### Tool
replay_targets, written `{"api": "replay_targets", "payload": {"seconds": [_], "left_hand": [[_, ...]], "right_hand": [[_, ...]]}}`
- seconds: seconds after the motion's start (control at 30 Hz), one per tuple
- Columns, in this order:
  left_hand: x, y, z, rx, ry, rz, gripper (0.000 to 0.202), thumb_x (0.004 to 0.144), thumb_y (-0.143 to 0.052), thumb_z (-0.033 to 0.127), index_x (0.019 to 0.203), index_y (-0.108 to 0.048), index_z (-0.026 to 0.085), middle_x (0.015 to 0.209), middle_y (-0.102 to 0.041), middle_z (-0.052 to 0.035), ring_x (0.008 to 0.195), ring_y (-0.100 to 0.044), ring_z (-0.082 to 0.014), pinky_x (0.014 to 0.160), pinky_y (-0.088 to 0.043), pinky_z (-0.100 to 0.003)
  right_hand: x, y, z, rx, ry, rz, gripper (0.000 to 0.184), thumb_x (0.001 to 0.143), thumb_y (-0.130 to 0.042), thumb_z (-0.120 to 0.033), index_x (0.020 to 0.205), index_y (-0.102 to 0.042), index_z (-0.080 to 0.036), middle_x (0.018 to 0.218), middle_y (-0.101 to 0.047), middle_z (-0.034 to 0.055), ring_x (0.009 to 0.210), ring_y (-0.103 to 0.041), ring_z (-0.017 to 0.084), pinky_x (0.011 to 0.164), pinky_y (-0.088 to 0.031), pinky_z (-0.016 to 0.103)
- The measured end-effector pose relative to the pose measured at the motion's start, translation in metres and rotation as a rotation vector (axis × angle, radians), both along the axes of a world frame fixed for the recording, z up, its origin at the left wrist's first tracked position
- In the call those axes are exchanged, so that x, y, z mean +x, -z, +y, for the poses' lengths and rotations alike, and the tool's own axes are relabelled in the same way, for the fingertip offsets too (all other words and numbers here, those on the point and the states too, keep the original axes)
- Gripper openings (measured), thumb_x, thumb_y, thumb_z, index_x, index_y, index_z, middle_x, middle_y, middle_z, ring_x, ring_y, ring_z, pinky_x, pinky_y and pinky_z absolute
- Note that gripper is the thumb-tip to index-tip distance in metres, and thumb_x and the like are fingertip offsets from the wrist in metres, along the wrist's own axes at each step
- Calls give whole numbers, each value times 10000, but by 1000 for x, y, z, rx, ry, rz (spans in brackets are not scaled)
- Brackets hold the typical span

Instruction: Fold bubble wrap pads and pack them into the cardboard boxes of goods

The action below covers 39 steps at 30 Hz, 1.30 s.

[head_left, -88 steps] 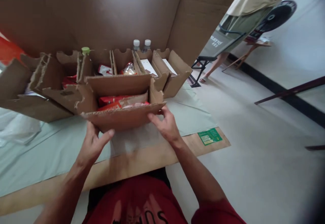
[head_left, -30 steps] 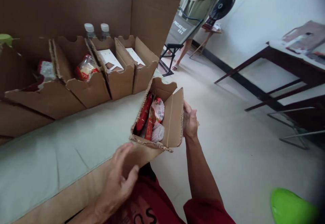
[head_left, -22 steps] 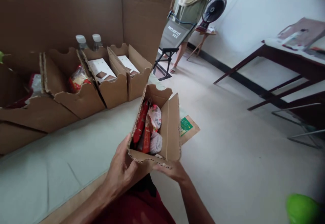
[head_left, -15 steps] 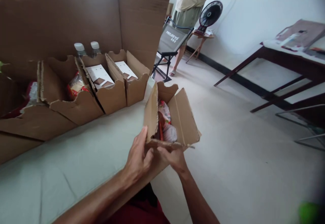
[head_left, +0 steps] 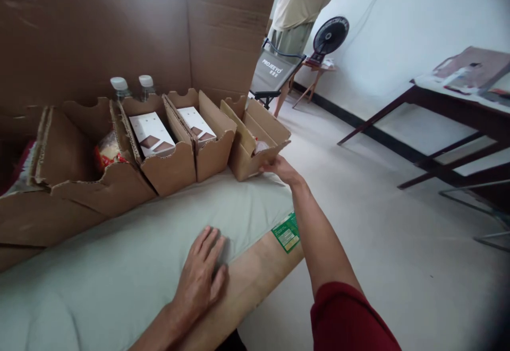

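The rightmost box (head_left: 244, 162) partly hides its contents (head_left: 261, 146); the top edge crops a person (head_left: 300, 0).

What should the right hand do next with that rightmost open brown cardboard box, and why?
Perhaps the right hand should ease the rightmost open brown cardboard box back a little. Its fingers touch the box's front, which seems to jut nearer the camera than the front of the neighbouring brown cardboard box holding a rectangular white carton.
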<state>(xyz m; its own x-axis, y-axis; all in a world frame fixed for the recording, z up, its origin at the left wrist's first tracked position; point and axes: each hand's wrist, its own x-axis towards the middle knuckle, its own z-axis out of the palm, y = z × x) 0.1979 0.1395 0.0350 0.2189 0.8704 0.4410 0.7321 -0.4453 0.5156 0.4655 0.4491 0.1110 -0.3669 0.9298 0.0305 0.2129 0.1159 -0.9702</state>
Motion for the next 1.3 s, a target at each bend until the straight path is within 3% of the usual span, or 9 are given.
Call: {"api": "replay_targets", "payload": {"seconds": [0.13,0.23,0.7,0.8,0.9,1.0,1.13,1.2,1.3], "left_hand": [[2,-3,-2,17,-19,31,506,905,-566,160,1410,-572,184,1519,-563,-151,1508,-410,-335,1137,-509,-553],[2,-5,-1,17,-29,18,448,900,-564,159,1344,-616,175,1491,-586,-162,1493,-431,-338,1119,-527,-560],[9,-1,11,-38,15,-75,353,860,-586,171,1194,-696,202,1427,-646,-166,1400,-550,-364,1121,-497,-656],[9,0,12,-39,11,-73,365,839,-580,152,1182,-700,188,1418,-652,-175,1390,-557,-375,1112,-497,-674],[8,0,12,-49,14,-85,373,813,-574,133,1157,-710,185,1400,-665,-170,1377,-569,-378,1116,-492,-681],[8,-1,13,-54,16,-100,376,798,-570,125,1138,-717,191,1385,-674,-164,1368,-577,-378,1122,-489,-678],[6,-3,14,-11,-21,-136,332,825,-563,141,1118,-713,182,1371,-670,-188,1348,-594,-372,1078,-535,-646],[4,-4,13,37,-68,-169,318,835,-549,128,1108,-706,171,1371,-661,-202,1355,-588,-370,1051,-557,-626],[0,-8,3,94,-129,-206,327,829,-537,93,1102,-696,179,1406,-636,-194,1386,-561,-361,1058,-549,-618]], "right_hand": [[-27,-1,43,-21,-103,46,622,529,-873,-317,1115,-709,-190,1147,-770,84,1179,-645,320,1094,-494,477],[-45,2,59,-34,-138,57,630,520,-837,-310,1125,-710,-187,1108,-778,86,1161,-652,334,1059,-515,484],[-61,5,50,7,-22,-60,470,625,-728,-336,1062,-721,-160,1056,-799,76,1049,-709,291,988,-559,438],[-57,-6,32,56,51,-160,394,637,-760,-315,1001,-739,-166,1018,-804,86,999,-717,287,976,-561,446],[-49,-22,-5,174,207,-251,299,731,-723,-350,964,-748,-164,917,-789,112,959,-718,303,980,-540,476],[-59,-44,-47,319,327,-267,358,882,-586,-397,1106,-738,-164,901,-769,102,923,-717,281,958,-538,445],[-121,-80,-76,573,122,-461,508,943,-568,-307,1448,-598,-256,947,-777,25,867,-717,231,897,-537,350],[-156,-96,-74,634,28,-675,476,925,-588,-229,1396,-645,-269,938,-784,28,902,-723,253,902,-525,354],[-183,-108,-71,637,14,-823,310,901,-569,-148,1122,-768,-232,946,-797,74,946,-729,286,876,-521,365]]}}
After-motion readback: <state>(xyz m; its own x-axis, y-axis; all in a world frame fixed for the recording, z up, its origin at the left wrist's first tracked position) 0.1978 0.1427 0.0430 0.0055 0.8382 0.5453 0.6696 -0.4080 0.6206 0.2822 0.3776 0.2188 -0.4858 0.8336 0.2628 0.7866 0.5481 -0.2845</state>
